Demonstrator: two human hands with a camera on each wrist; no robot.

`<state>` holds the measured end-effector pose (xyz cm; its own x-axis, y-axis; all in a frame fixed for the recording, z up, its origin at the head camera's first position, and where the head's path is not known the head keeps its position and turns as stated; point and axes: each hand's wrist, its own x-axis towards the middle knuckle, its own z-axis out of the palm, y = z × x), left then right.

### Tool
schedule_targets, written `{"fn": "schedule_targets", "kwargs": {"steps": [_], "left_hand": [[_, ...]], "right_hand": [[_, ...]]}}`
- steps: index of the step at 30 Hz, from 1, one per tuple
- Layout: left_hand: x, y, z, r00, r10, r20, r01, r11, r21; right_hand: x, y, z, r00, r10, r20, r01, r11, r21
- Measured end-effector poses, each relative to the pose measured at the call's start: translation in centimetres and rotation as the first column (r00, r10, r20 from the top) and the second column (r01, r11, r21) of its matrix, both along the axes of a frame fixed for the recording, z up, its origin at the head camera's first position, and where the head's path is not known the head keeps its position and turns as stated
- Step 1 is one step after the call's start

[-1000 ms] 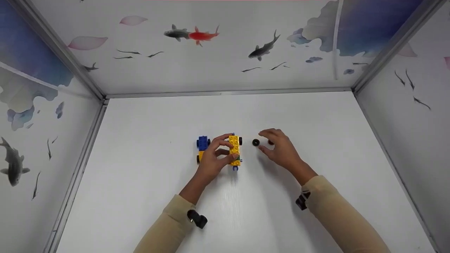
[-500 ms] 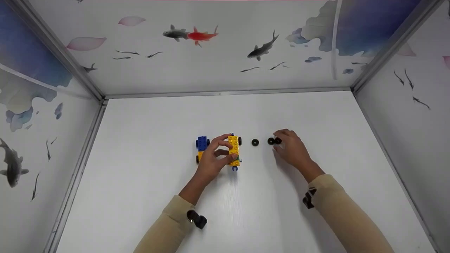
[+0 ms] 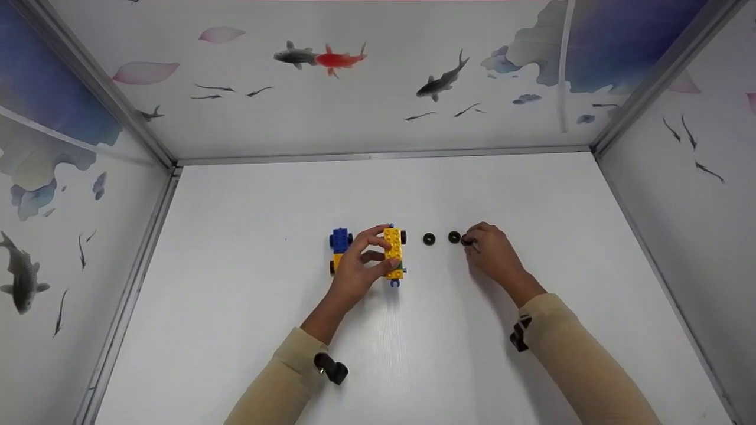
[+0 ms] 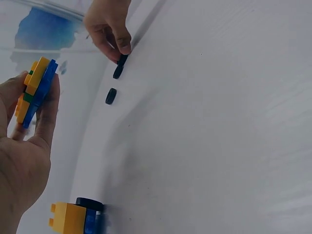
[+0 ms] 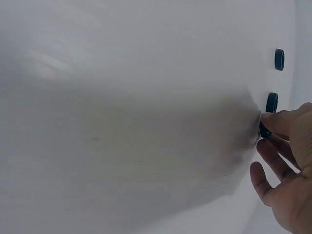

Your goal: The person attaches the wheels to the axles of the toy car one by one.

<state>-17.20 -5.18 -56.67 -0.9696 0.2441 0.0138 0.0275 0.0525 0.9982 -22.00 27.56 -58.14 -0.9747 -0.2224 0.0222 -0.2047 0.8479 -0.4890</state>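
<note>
while in right fingers (image 5: 275,158), black wheel (image 5: 264,131), unreadably small

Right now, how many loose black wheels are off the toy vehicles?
3. The first wheel sits right of the yellow toy, the second wheel farther right, and the third wheel is pinched by the right hand. Others may be hidden behind that hand.

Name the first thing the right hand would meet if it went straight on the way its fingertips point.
Likely the middle black wheel of the row, just beyond the pinched wheel in the right hand; whether those two wheels already touch is hard to tell.
</note>
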Motion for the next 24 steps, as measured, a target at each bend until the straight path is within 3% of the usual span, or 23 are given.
{"fn": "schedule_targets", "kwargs": {"steps": [5, 11, 18, 24], "left_hand": [[-0.1, 0.0, 0.1, 1.0, 0.008, 0.016, -0.008, 1.0, -0.004], [-0.1, 0.0, 0.1, 1.0, 0.016, 0.026, -0.016, 1.0, 0.001], [-0.1, 0.1, 0.3, 0.998, 0.036, 0.049, -0.036, 0.999, 0.004], [-0.1, 0.1, 0.3, 0.998, 0.036, 0.043, -0.036, 0.999, 0.003]], "right_hand": [[0.2, 0.1, 0.1, 1.0, -0.029, -0.006, 0.029, 0.999, -0.03], [0.4, -0.3, 0.4, 0.998, -0.064, 0.009, 0.064, 0.987, -0.147], [1.1, -2.0, 1.3, 0.99, 0.037, -0.136, -0.069, 0.969, -0.239], [1.5, -3.1, 2.1, 0.982, 0.1, -0.163, -0.141, 0.955, -0.26]]}}
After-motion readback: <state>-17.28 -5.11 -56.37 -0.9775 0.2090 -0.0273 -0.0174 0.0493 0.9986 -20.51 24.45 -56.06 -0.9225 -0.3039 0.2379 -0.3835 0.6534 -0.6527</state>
